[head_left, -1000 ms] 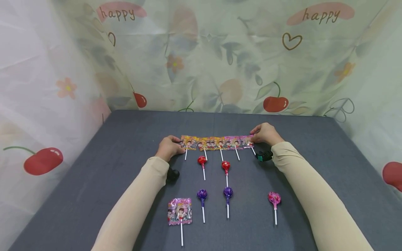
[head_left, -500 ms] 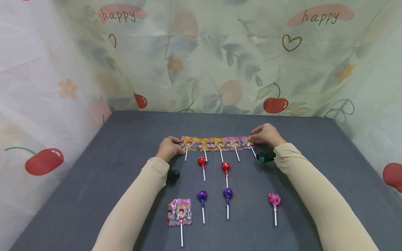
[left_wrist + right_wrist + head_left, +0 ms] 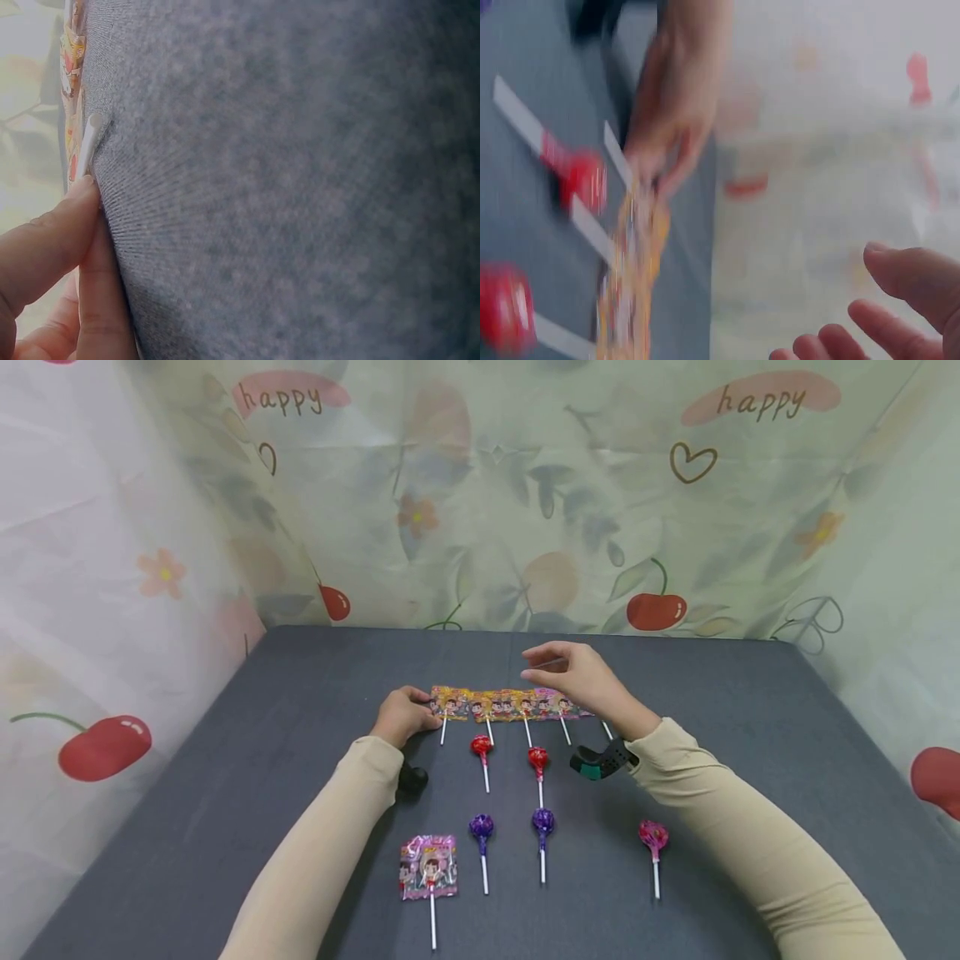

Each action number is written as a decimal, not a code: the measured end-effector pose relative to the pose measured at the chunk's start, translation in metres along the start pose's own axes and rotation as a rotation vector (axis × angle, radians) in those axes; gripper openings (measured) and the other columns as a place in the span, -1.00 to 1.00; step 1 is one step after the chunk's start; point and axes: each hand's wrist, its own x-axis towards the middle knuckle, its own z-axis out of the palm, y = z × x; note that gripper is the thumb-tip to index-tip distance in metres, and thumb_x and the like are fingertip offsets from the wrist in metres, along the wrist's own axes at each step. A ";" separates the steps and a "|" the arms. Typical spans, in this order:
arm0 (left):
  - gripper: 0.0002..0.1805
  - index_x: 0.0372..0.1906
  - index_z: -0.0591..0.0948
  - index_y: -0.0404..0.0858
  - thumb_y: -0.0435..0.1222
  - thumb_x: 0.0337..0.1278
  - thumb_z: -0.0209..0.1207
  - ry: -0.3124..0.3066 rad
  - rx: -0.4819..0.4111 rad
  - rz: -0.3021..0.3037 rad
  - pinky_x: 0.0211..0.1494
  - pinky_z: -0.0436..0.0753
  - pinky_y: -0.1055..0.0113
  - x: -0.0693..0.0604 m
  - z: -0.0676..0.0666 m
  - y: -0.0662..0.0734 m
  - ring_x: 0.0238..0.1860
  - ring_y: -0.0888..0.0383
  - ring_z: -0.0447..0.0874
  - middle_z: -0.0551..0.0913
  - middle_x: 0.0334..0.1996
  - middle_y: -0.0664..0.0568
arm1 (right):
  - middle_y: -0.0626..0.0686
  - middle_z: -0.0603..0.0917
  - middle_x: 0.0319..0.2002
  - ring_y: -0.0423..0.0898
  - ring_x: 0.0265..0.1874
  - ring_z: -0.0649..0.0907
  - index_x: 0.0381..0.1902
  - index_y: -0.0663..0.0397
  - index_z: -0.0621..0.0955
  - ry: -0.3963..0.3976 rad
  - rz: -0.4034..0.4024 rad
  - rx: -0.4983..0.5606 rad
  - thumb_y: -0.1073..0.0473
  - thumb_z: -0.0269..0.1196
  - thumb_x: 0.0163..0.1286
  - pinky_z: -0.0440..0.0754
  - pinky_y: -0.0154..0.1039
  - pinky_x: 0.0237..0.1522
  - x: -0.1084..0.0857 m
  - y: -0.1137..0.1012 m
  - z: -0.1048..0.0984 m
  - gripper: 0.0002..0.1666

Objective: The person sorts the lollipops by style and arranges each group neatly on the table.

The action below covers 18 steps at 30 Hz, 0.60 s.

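A row of several lollipops in flat wrappers lies across the table, orange at the left and pink at the right, white sticks toward me. My left hand (image 3: 401,714) pinches the left edge of the leftmost orange-wrapped lollipop (image 3: 450,702); in the left wrist view the thumb (image 3: 56,232) lies by its stick (image 3: 88,146). Above the row, near the pink-wrapped lollipop (image 3: 553,702), my right hand (image 3: 581,681) hovers with fingers loosely bent and nothing in them. The hand and forearm cover most of the rightmost wrapped lollipop, whose stick shows.
Nearer me lie two red lollipops (image 3: 537,758), two purple lollipops (image 3: 482,827) and a pink lollipop (image 3: 653,836) on the dark grey table (image 3: 225,827). A separate pink-wrapped lollipop (image 3: 428,867) lies at the front left. A patterned curtain (image 3: 480,527) rises behind the table.
My right hand has let go of the row's right end and moved left and up over the row. The left hand and the lollipops have stayed in place.
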 end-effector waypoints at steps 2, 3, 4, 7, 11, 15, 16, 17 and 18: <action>-0.47 0.05 0.54 -0.22 -0.47 -0.11 0.43 0.000 0.001 -0.002 -0.15 0.45 0.28 0.000 0.000 0.001 -0.22 0.10 0.53 0.64 -0.12 -0.08 | 0.08 0.64 0.08 -0.01 0.05 0.64 0.13 -0.03 0.59 -0.045 -0.030 0.035 -0.01 0.30 0.33 0.57 -0.01 0.02 -0.007 -0.012 0.012 -0.55; -0.47 0.05 0.54 -0.21 -0.47 -0.11 0.43 0.000 0.003 -0.001 -0.15 0.45 0.28 0.000 0.000 0.001 -0.21 0.10 0.54 0.65 -0.11 -0.08 | 0.07 0.65 0.08 -0.02 0.05 0.64 0.12 -0.04 0.60 -0.068 -0.037 0.045 -0.01 0.31 0.32 0.58 -0.01 0.01 -0.011 -0.018 0.018 -0.56; -0.48 0.05 0.54 -0.21 -0.46 -0.10 0.43 0.000 0.002 -0.005 -0.14 0.44 0.28 0.000 0.000 0.001 -0.21 0.09 0.54 0.65 -0.11 -0.08 | 0.05 0.66 0.06 -0.03 0.03 0.65 0.10 -0.05 0.61 -0.094 -0.044 0.056 -0.01 0.32 0.31 0.58 -0.02 0.01 -0.014 -0.022 0.025 -0.57; -0.49 0.05 0.55 -0.22 -0.44 -0.08 0.42 0.000 0.006 0.012 -0.09 0.45 0.26 -0.004 -0.001 0.001 -0.18 0.08 0.55 0.66 -0.09 -0.11 | 0.02 0.69 0.00 -0.04 0.00 0.67 0.06 -0.03 0.64 -0.172 -0.093 0.045 0.02 0.35 0.27 0.59 -0.08 -0.01 -0.024 -0.031 0.048 -0.59; -0.50 0.06 0.55 -0.24 -0.42 -0.07 0.42 0.005 0.018 0.047 -0.01 0.45 0.23 -0.009 -0.002 0.000 -0.15 0.05 0.54 0.67 -0.10 -0.13 | 0.05 0.70 -0.02 -0.06 -0.02 0.67 0.03 0.05 0.65 -0.285 -0.182 0.028 0.06 0.38 0.24 0.59 -0.22 -0.01 -0.033 -0.033 0.077 -0.59; -0.50 0.05 0.55 -0.25 -0.43 -0.08 0.42 0.018 0.021 0.050 0.00 0.44 0.22 -0.010 -0.002 0.001 -0.16 0.06 0.54 0.67 -0.11 -0.13 | 0.13 0.69 0.01 0.01 0.01 0.67 0.02 0.17 0.65 -0.408 -0.225 0.058 0.10 0.39 0.22 0.59 -0.29 0.01 -0.041 -0.029 0.103 -0.57; -0.50 0.05 0.56 -0.24 -0.43 -0.08 0.42 0.021 0.019 0.040 0.00 0.45 0.22 -0.010 -0.002 0.001 -0.17 0.06 0.54 0.68 -0.11 -0.13 | 0.13 0.69 0.01 0.01 0.02 0.66 0.02 0.18 0.65 -0.434 -0.226 0.062 0.11 0.40 0.22 0.59 -0.30 0.01 -0.043 -0.028 0.108 -0.56; -0.50 0.05 0.55 -0.24 -0.43 -0.08 0.42 0.024 0.018 0.028 0.00 0.45 0.22 -0.009 -0.001 0.002 -0.17 0.06 0.54 0.67 -0.11 -0.12 | 0.12 0.70 0.00 0.01 0.01 0.67 0.01 0.19 0.65 -0.455 -0.232 0.057 0.11 0.41 0.21 0.59 -0.30 0.01 -0.044 -0.027 0.113 -0.56; -0.50 0.05 0.55 -0.23 -0.43 -0.08 0.42 0.026 0.016 0.018 0.00 0.45 0.22 -0.008 -0.001 0.002 -0.17 0.06 0.55 0.67 -0.11 -0.12 | 0.11 0.70 -0.01 0.00 0.01 0.67 0.01 0.18 0.65 -0.474 -0.234 0.046 0.11 0.42 0.19 0.58 -0.31 0.01 -0.046 -0.025 0.118 -0.56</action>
